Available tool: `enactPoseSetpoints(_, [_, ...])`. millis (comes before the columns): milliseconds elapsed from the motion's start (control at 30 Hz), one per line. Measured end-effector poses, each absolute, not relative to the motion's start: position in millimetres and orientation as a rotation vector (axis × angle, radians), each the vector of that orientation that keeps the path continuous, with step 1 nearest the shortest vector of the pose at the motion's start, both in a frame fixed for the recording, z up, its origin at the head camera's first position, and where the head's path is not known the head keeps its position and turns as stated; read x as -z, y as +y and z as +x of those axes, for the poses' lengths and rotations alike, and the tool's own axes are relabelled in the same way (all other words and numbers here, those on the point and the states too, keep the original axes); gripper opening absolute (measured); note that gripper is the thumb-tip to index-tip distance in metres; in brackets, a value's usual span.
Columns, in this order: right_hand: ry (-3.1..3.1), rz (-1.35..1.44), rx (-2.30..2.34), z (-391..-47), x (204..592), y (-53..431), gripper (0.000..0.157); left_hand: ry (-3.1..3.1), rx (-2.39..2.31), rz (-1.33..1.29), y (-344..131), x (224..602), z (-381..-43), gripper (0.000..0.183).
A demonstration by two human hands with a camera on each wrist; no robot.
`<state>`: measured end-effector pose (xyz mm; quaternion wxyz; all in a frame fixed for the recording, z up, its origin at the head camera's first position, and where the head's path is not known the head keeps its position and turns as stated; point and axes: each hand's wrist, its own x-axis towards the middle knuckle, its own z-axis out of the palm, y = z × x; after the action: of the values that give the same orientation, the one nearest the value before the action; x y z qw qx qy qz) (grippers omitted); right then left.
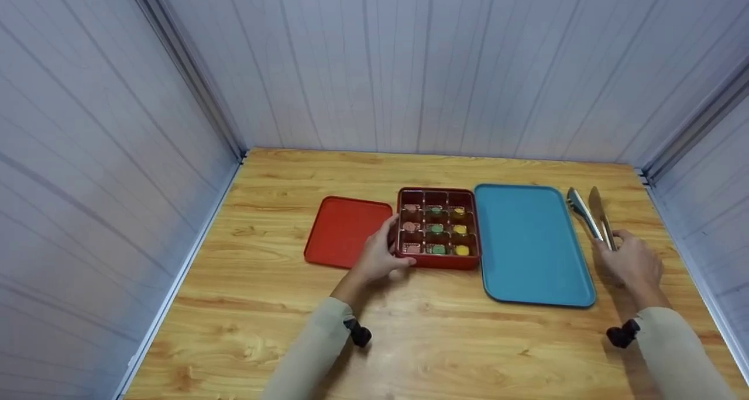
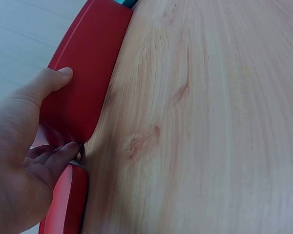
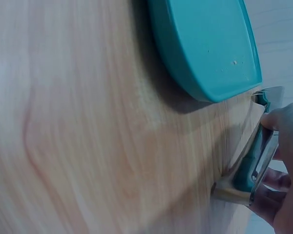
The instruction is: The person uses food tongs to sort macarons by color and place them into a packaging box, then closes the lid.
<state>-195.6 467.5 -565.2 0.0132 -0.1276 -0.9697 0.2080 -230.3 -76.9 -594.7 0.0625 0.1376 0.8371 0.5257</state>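
A dark red box [image 1: 445,262] with a divided clear insert stands mid-table. Small pink pieces [image 1: 411,227], green pieces [image 1: 436,228] and yellow pieces [image 1: 460,230] sit in its compartments in columns. My left hand [image 1: 377,257] grips the box's near left corner, thumb on the front wall and fingers at the left side, as the left wrist view also shows. On the far right, my right hand [image 1: 635,262] holds metal serving tongs [image 1: 596,204] near their bent end, thumb on one arm. The tongs' two arms are spread apart, pointing away from me.
A flat red lid [image 1: 345,230] lies left of the box, close beside it. Between the box and the tongs is a shallow blue tray [image 1: 529,245], with a few crumbs [image 3: 235,62] visible on it. Pale panel walls [image 1: 398,66] enclose the wooden table [image 1: 445,341] at back and sides.
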Motion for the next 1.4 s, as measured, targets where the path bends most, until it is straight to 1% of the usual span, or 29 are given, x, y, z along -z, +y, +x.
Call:
enactPoseSetpoints(200, [-3.041, -0.389, -0.651, -194, 566, 468, 0.072, 2.516, -1.559, 0.34, -75, 588, -225, 0.116])
enactPoseSetpoints(400, [-3.076, -0.408, -0.663, -194, 567, 469, 0.077, 2.545, -1.537, 0.332, -75, 594, -226, 0.116])
enactPoseSetpoints(500, [-3.097, -0.414, -0.657, -194, 565, 470, 0.083, 2.61, -1.494, 0.361, -76, 604, -230, 0.116])
enactPoseSetpoints(567, [-3.118, -0.424, -0.663, -194, 562, 472, 0.089, 2.626, -1.484, 0.372, -76, 603, -230, 0.117])
enactPoseSetpoints(633, [-3.147, -0.447, -0.666, -194, 558, 473, 0.096, 2.604, -1.502, 0.358, -76, 597, -229, 0.117])
enactPoseSetpoints(700, [-3.161, -0.482, -0.655, -194, 553, 473, 0.099, 2.599, -1.511, 0.346, -75, 587, -227, 0.114])
enactPoseSetpoints(800, [-3.126, -0.53, -0.622, -195, 544, 469, 0.093, 2.588, -1.57, 0.325, -75, 573, -228, 0.103])
enactPoseSetpoints(967, [-2.971, -0.527, -0.602, -205, 525, 450, 0.066, 2.643, -1.625, 0.308, -78, 555, -235, 0.081])
enactPoseSetpoints(1067, [-2.898, -0.484, -0.652, -213, 515, 436, 0.055, 2.689, -1.594, 0.309, -83, 546, -241, 0.073])
enactPoseSetpoints(1233, [-2.846, -0.383, -0.839, -227, 507, 406, 0.048, 2.705, -1.601, 0.327, -94, 535, -251, 0.067])
enactPoseSetpoints(1400, [-2.815, -0.242, -0.912, -239, 502, 374, 0.042, 2.724, -1.593, 0.316, -106, 526, -261, 0.066])
